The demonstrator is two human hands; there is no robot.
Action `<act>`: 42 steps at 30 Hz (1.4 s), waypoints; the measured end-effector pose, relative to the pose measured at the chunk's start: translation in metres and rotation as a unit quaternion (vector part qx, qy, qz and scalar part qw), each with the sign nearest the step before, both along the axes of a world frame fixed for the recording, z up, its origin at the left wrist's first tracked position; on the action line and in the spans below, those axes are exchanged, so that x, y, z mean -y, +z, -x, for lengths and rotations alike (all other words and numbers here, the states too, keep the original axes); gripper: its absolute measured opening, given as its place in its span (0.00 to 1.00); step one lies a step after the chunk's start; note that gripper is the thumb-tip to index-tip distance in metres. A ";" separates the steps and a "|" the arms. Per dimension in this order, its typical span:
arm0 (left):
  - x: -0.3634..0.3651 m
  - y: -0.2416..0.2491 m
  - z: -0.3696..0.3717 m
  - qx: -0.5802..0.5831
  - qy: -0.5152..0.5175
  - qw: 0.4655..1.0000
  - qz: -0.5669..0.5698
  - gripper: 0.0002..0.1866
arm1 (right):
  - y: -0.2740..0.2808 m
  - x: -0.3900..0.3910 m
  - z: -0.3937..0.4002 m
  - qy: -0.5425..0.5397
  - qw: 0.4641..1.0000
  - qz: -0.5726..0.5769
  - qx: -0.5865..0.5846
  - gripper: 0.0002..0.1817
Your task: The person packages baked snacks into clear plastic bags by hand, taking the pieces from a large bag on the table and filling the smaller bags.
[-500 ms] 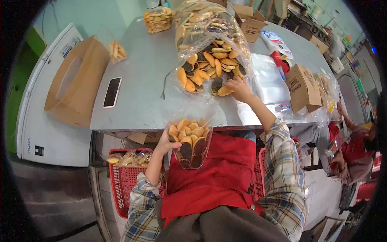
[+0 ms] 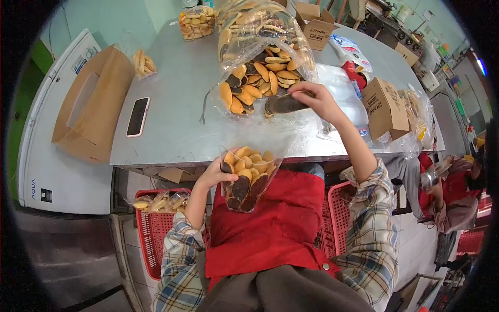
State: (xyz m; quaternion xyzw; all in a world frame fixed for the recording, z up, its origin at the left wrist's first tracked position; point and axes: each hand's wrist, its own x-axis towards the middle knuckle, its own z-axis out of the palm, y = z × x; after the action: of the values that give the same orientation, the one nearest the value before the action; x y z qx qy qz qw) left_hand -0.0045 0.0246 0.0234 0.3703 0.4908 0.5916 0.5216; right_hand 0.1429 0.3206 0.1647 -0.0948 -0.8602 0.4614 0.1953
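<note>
My left hand (image 2: 215, 174) is closed round the side of a small clear plastic bag (image 2: 248, 182) in front of my red apron. Oval cookies stand in that bag, some pale golden, others with a dark brown face. At the table's middle, my right hand (image 2: 317, 101) pinches one oval cookie (image 2: 289, 104), its dark face showing, slightly blurred. Just beyond lies a large clear bag (image 2: 265, 31) on its side, its mouth towards me. Many loose cookies (image 2: 254, 86) spill from it, golden and dark sides mixed.
A phone (image 2: 138, 117) and an open brown carton (image 2: 93, 104) lie to the left. Plastic bags (image 2: 340, 96) and a small carton (image 2: 384, 109) are on the right. Red baskets (image 2: 156, 234) stand below the table edge. Another person (image 2: 449, 187) works at far right.
My right hand has lifted a cookie off the pile's near edge and turned its dark face into view. My left hand still holds the small bag. The whole view has shifted slightly.
</note>
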 end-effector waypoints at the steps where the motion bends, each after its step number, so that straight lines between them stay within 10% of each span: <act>1: -0.003 0.003 -0.002 -0.001 -0.011 1.000 0.001 0.45 | 0.014 0.010 0.003 0.078 0.996 -0.040 0.005 0.09; 9: -0.018 0.016 -0.018 -0.051 -0.064 0.997 -0.013 0.44 | 0.026 0.098 0.028 0.461 0.783 -0.238 0.342 0.13; 12: -0.014 0.008 -0.018 -0.068 -0.064 0.996 -0.018 0.44 | 0.013 0.105 0.027 0.486 0.832 -0.171 0.207 0.13; 15: -0.008 0.008 -0.018 -0.019 -0.038 0.999 -0.028 0.45 | 0.012 0.090 0.016 0.384 0.918 -0.091 -0.040 0.11; 20: 0.000 -0.001 -0.027 -0.020 0.081 0.991 -0.106 0.47 | -0.033 0.077 -0.081 -0.155 0.972 -0.022 -0.177 0.01; 24: -0.010 -0.002 -0.036 0.026 0.135 0.989 -0.060 0.47 | -0.182 0.098 -0.202 -0.297 0.946 -0.099 -0.087 0.23; 26: -0.018 -0.003 -0.032 0.013 0.108 0.988 -0.111 0.45 | -0.173 0.148 -0.258 -0.128 0.983 -0.030 0.126 0.37; 27: -0.021 -0.003 -0.034 0.033 0.103 0.984 -0.141 0.45 | -0.259 0.160 -0.330 -0.034 0.938 -0.180 0.294 0.41; 30: -0.028 0.007 -0.043 0.001 0.095 0.986 -0.138 0.47 | -0.255 0.180 -0.386 0.068 0.770 -0.217 0.597 0.44; 32: -0.038 0.020 -0.049 -0.067 0.084 0.983 -0.148 0.49 | -0.247 0.146 -0.378 0.003 0.758 -0.182 0.626 0.42; 33: -0.040 0.015 -0.050 -0.106 0.077 0.980 -0.149 0.51 | -0.212 0.131 -0.350 -0.170 0.875 -0.216 0.400 0.36; 36: -0.035 0.021 -0.055 -0.106 0.043 0.988 -0.102 0.51 | -0.073 0.084 -0.229 -0.255 0.932 -0.256 0.017 0.25; 42: -0.011 0.042 -0.059 -0.123 0.012 0.989 -0.077 0.50 | 0.036 0.084 -0.097 0.200 0.965 -0.171 -0.003 0.17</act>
State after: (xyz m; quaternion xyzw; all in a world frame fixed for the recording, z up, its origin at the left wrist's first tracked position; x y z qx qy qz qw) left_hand 0.0546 0.0354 0.0655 0.4739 0.5085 0.5835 0.4200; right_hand 0.2403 0.2365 0.2012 0.1150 -0.9272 0.3372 0.1151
